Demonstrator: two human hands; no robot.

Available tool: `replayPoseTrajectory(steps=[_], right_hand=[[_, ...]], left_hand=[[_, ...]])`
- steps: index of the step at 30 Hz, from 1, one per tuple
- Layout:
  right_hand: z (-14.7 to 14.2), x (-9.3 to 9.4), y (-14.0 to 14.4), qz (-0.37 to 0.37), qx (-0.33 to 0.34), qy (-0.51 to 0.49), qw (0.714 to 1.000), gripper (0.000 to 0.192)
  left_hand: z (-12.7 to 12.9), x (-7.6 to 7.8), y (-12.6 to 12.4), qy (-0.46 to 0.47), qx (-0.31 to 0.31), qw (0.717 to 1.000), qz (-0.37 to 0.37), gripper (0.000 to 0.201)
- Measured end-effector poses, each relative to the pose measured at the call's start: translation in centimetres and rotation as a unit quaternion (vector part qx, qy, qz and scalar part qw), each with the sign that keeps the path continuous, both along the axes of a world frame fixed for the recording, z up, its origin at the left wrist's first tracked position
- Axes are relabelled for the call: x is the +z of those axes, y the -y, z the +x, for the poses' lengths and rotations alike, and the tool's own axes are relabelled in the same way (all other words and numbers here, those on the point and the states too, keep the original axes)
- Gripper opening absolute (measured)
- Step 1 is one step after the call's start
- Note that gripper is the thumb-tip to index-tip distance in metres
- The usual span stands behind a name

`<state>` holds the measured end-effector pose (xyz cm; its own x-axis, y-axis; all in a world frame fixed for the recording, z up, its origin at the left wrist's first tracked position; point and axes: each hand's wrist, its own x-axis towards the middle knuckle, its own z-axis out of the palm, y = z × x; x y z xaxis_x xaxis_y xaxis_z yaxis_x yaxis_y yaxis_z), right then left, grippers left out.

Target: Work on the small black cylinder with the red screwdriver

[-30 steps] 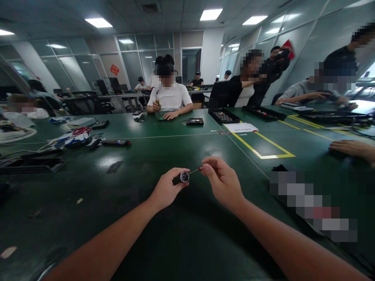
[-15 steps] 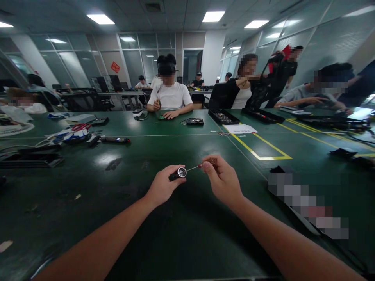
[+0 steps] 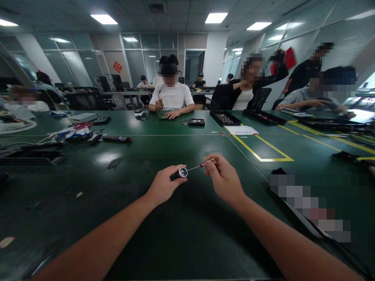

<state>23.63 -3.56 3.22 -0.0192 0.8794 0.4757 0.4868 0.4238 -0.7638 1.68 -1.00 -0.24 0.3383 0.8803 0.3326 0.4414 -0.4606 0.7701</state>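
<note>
Our left hand [image 3: 164,186] grips small black cylinder [image 3: 179,173] above green table [image 3: 123,187]. Our right hand [image 3: 224,180] pinches thin screwdriver [image 3: 202,165], tip at cylinder's silver end, just right of cylinder.

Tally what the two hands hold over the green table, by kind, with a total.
Small black cylinder with a silvery end, in the left hand: 1
Thin screwdriver with a red collar, in the right hand: 1
Total: 2
</note>
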Motion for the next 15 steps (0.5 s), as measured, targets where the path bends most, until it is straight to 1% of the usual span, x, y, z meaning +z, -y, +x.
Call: replayPoseTrajectory(steps=[3, 5, 7, 10, 12, 15], right_hand=[[-0.11, -0.22, 0.36, 0.000, 0.064, 0.009, 0.998, 0.019], [-0.31, -0.34, 0.64, 0.005, 0.087, 0.007, 0.996, 0.021], [-0.56, -0.37, 0.86, 0.017, 0.072, -0.011, 0.997, 0.027], [-0.89, -0.21, 1.00, 0.032, 0.005, -0.022, 0.999, 0.037], [-1.00, -0.11, 1.01, 0.034, -0.027, -0.012, 0.999, 0.034], [-0.97, -0.17, 0.96, 0.046, -0.034, -0.008, 0.998, 0.028]], left_hand=[[-0.07, -0.16, -0.13, -0.008, -0.004, 1.000, 0.016, 0.040], [0.00, -0.18, -0.19, -0.009, -0.004, 1.000, 0.020, 0.040], [0.12, -0.17, -0.19, -0.011, -0.006, 1.000, 0.019, 0.040], [0.25, -0.18, -0.17, -0.015, -0.012, 1.000, 0.021, 0.041], [0.23, -0.20, -0.18, -0.018, -0.013, 0.999, 0.026, 0.041], [0.07, -0.21, -0.24, -0.020, -0.008, 0.999, 0.033, 0.041]])
